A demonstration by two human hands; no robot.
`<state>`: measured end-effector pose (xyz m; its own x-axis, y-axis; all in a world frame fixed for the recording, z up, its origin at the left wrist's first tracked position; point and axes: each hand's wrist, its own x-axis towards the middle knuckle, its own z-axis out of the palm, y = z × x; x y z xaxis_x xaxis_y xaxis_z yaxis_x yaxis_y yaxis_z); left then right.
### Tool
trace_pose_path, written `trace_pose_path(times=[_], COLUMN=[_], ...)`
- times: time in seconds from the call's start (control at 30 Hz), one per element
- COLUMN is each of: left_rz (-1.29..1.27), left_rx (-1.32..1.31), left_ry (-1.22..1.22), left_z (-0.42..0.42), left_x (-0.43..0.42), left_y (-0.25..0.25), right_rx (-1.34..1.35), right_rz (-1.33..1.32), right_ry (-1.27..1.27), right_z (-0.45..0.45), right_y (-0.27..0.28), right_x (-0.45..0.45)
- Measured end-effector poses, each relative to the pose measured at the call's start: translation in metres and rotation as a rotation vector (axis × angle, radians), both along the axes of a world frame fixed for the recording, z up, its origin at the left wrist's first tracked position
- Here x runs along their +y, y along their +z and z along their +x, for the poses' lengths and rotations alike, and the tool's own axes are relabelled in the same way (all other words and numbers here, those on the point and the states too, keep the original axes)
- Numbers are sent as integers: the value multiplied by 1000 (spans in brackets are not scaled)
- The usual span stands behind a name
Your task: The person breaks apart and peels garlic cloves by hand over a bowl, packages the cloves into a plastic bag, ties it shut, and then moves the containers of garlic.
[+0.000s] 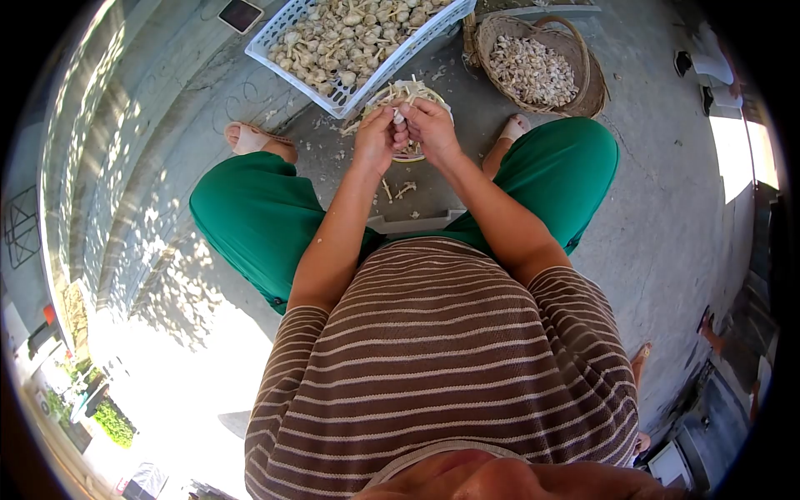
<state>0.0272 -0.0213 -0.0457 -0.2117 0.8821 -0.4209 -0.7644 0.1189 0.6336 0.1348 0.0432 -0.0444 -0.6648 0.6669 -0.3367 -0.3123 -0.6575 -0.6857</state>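
Note:
My left hand (376, 140) and my right hand (430, 127) meet in front of me, fingers closed. Between their fingertips is a small whitish piece of garlic (399, 117), mostly covered by the fingers. Directly below them stands a round bowl (414, 157) heaped with dry garlic stalks (412, 88) and skins. Just beyond the hands is a white plastic crate (340, 109) full of whole garlic bulbs (342, 46). To the right, a wicker basket (591, 90) with a hooped handle holds a pile of loose garlic cloves (532, 71).
A few stalk bits (404, 189) and skin flakes lie on the concrete floor (658, 192). My green-trousered knees flank the bowl. A phone-like dark tablet (240, 15) lies at the upper left. Another person's legs (718, 79) show at the far right.

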Motion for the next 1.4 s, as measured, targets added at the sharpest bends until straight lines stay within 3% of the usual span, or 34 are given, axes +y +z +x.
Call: trace_pose_path(times=[0.17, 0.37, 0.43, 0.47, 0.53, 0.57, 0.63, 0.67, 0.73, 0.87, 0.93, 1.07, 1.23, 1.4], left_rz=[24, -84, -112, -112, -57, -57, -103, -105, -91, -59, -80, -59, -25, -45], left_rx=[-118, 12, 75, 75, 87, 88, 73, 71, 64, 162, 281, 429, 277, 95], left_ry=[-11, 43, 100, 99, 144, 144, 231, 232, 255, 271, 286, 229, 187, 247], left_z=[2, -2, -3, -3, -5, -5, -5, -5, -6, -3, -1, -7, -10, -8], left_x=[1, -1, -1, -1, 1, 1, 1, 1, 2, 4, 5, 2, 0, 3], left_y=[2, -25, -22, -21, -20, -20, -22, -23, -26, -21, -17, -32, -25, -13], right_rx=[16, 113, -382, -383, -842, -842, -341, -342, -83, -60, -228, -291, -99, -30], right_rz=[106, 181, 749, 748, 1227, 1227, 363, 361, 269, 174, 593, 619, 296, 133], right_ry=[-87, -122, -137, -138, 72, 72, 164, 165, 30, 26, 129, 106, 160, 164], right_z=[-3, 3, -1, 3, 7, 7, 6, 4, 2, 1, -3, -4, -1, 3], right_y=[-6, -45, -54, -58, -53, -50, -40, -38, -34, -23, -25, -36, -34, -18], right_x=[0, 24, 34, 34, 34, 34, 34, 31, 27, 20, 19, 15, 16, 15])
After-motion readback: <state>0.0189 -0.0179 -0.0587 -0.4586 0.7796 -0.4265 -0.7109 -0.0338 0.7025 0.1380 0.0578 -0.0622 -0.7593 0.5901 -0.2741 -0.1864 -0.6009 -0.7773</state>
